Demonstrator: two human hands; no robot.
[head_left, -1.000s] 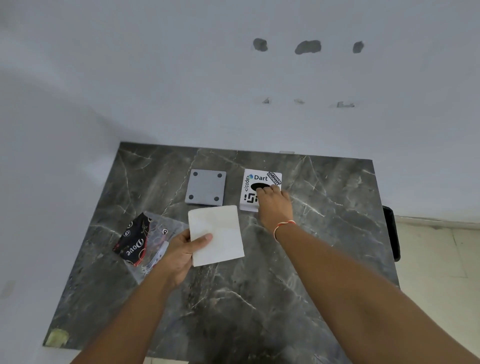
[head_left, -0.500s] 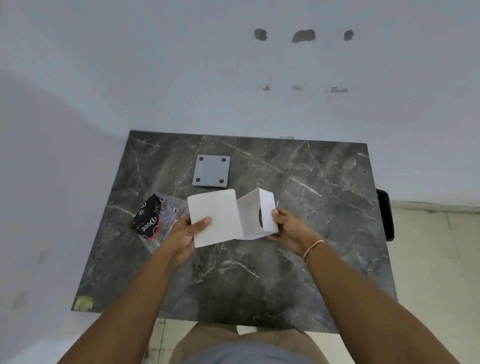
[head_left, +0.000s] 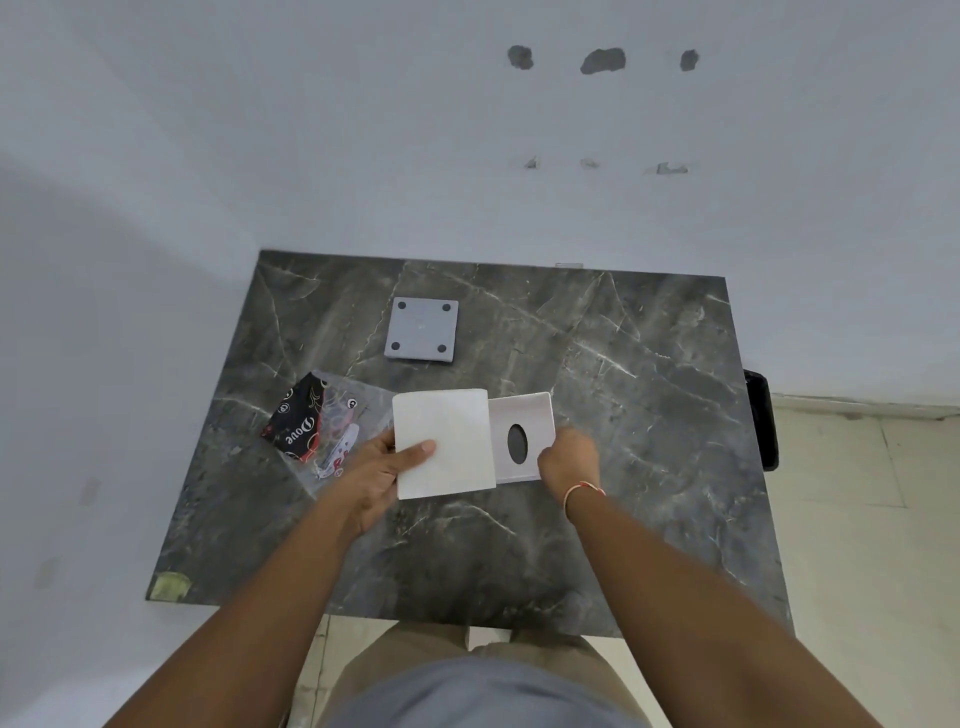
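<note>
My left hand (head_left: 382, 467) grips a plain white square box part (head_left: 441, 444) above the dark marble table (head_left: 623, 415), thumb on its top face. My right hand (head_left: 569, 457) holds a second white box part (head_left: 524, 415) with an oval hole by its right edge. This second part sits right beside the first, partly tucked under its right side. The right hand is blurred.
A grey square plate (head_left: 422, 329) with black corner feet lies at the table's back. A clear plastic bag (head_left: 337, 431) with a black and red "Dove" pouch (head_left: 296, 428) lies left. A black object (head_left: 761, 421) stands past the right edge. The wall is behind.
My right hand lifted the printed box part off the table, turned it over and brought it against the white part in my left hand. The view tilted down.
</note>
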